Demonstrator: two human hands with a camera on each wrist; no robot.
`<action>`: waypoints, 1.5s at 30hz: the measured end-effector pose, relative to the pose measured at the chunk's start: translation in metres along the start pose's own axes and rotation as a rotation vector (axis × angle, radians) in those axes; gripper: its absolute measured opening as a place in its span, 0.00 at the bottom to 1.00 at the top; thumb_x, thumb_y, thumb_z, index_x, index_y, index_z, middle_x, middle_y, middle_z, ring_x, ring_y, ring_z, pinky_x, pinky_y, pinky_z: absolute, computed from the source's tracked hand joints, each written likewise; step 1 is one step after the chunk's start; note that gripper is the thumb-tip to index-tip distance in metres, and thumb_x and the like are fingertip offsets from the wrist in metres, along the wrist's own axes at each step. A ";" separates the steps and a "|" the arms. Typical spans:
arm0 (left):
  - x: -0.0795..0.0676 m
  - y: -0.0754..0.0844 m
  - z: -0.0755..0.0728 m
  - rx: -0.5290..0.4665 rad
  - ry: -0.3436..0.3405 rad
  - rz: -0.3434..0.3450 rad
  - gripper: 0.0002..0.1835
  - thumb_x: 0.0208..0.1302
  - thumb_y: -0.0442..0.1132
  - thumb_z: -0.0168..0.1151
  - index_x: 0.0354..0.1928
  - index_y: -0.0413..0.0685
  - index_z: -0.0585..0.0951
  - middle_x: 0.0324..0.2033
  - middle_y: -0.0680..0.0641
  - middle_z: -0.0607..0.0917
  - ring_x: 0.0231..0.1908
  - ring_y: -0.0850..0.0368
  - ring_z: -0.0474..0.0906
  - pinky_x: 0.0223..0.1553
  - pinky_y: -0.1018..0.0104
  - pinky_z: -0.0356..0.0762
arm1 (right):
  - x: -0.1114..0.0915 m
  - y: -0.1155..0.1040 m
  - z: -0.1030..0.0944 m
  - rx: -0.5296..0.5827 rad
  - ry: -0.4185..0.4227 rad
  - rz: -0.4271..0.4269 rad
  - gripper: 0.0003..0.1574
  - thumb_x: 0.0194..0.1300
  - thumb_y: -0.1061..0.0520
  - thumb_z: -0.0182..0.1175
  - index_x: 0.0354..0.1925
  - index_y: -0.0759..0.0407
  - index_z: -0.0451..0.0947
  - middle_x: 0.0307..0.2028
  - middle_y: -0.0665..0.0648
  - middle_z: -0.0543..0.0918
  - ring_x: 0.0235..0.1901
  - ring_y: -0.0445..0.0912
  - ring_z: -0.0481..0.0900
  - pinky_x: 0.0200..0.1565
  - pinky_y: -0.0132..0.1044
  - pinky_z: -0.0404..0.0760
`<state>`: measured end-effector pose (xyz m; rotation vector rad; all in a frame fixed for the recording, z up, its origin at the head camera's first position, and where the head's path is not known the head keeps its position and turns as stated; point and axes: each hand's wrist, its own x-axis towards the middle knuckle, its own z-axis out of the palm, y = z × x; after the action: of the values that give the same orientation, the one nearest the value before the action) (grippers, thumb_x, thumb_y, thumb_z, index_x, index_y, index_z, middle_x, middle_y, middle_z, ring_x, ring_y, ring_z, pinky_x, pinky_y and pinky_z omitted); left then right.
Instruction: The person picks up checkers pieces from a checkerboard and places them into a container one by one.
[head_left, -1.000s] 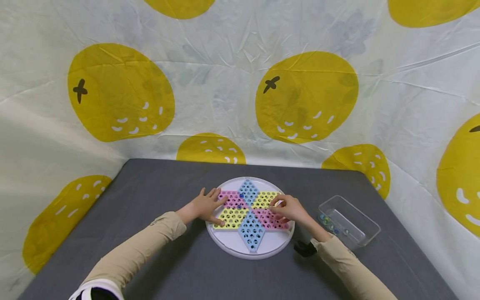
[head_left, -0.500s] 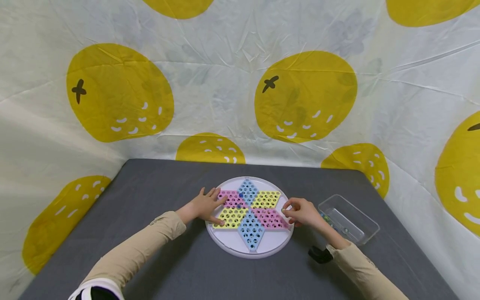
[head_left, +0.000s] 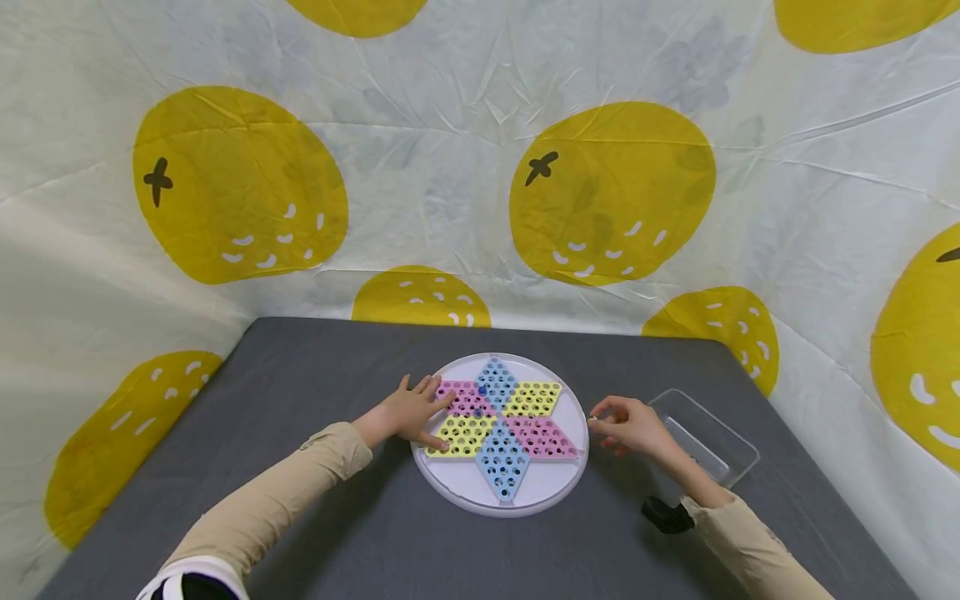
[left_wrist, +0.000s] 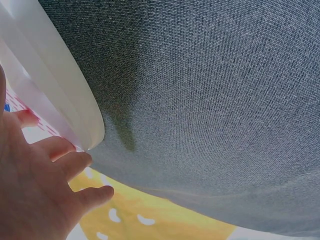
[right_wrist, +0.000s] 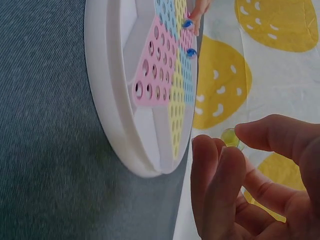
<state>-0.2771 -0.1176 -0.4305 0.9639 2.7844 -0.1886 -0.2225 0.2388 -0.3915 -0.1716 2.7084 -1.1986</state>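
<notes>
A round white Chinese checkers board with a pink, yellow and blue star lies on the table. Two blue marbles sit in its holes near the upper left of the star. My left hand rests on the board's left side, fingers spread over the pink and yellow sections. Just off the board's right edge, my right hand pinches a clear yellow-green marble between thumb and fingertips. The right wrist view shows that marble raised beside the board's white rim.
A clear plastic box stands right of the board, partly behind my right hand and forearm. A dark grey cloth covers the table. Behind it hangs a white curtain with yellow fruit prints.
My right hand has moved right, from over the star to beyond the board's edge near the clear box, with the marble in its fingers. The left hand has stayed in place.
</notes>
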 end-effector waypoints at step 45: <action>0.000 0.000 0.001 0.001 0.009 -0.001 0.50 0.46 0.72 0.52 0.68 0.52 0.54 0.67 0.36 0.52 0.66 0.38 0.49 0.59 0.36 0.47 | -0.025 0.051 -0.083 0.051 0.069 0.068 0.29 0.62 0.48 0.54 0.51 0.70 0.67 0.29 0.49 0.84 0.25 0.40 0.82 0.29 0.38 0.80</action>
<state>-0.2770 -0.1172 -0.4321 0.9663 2.7932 -0.1865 -0.2173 0.3371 -0.3713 -0.0310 2.7143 -1.2757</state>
